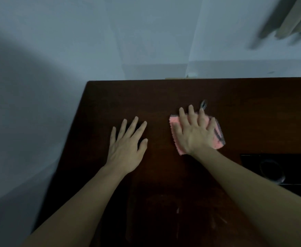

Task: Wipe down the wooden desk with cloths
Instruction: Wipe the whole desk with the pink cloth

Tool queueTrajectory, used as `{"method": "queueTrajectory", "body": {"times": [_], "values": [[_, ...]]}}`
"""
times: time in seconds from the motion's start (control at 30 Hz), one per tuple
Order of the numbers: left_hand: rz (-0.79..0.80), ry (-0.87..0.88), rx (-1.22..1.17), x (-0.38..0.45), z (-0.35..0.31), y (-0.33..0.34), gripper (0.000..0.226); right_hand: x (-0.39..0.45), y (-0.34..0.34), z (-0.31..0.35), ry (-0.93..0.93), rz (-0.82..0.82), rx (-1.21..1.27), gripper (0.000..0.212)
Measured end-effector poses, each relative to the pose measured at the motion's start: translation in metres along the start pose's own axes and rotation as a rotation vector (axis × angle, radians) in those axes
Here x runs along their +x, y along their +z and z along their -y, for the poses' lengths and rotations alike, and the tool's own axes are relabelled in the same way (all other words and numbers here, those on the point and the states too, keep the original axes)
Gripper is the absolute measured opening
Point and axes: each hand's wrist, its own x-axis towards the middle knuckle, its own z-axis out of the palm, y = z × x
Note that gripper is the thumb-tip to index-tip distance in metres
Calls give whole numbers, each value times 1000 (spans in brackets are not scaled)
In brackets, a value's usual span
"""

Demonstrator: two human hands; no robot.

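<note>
**Pressing a Pink Cloth Flat on the Dark Desk**

Pressing down with straight, spread fingers, the right hand (194,132) is lying flat on a pink cloth (217,141), which is sitting on the wooden desk (164,93) a little right of the middle of its visible top. The cloth is showing pink at the left of the hand and below the wrist, and a dark, patterned edge is running along its right side. A small dark loop (203,104) is sticking out from under the fingertips toward the far edge of the desk. Nothing is being pinched or gripped; the palm and fingers are simply bearing on the fabric.

The left hand (126,145) is resting palm down on the bare wood, well left of the cloth and apart from it, its fingers extended and fanned, holding nothing. Both bare forearms are reaching in from the near edge of the view.

At the right edge, a black tray-like object (288,161) is sitting on the desk, with a dark round shape (271,169) in it; the blur is keeping it from being told more exactly. Behind the desk a pale wall (146,32) is standing, and pale curtain folds (292,20) are hanging at the upper right. No writing, brand or label is readable anywhere; the picture is dim and smeared.
</note>
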Motion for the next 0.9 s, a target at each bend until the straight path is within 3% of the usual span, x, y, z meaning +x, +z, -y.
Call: {"method": "queueTrajectory", "body": {"times": [0.13, 0.23, 0.37, 0.43, 0.63, 0.9], "values": [[11, 6, -9, 1, -7, 0, 59, -52, 16, -1, -73, 52, -14, 69], [25, 31, 0, 1, -9, 2, 58, -63, 17, -23, -289, 23, -148, 70], [12, 45, -5, 2, -12, 7, 58, -29, 4, -38, -582, 112, -237, 73], [20, 43, -9, 3, -15, 9, 58, -7, -2, -41, -569, 104, -228, 74], [4, 55, 13, 9, -30, 12, 57, 25, -10, -46, -305, 34, -197, 68], [17, 68, -9, 15, -57, 15, 57, -99, 24, -57, -513, 72, -170, 67]]}}
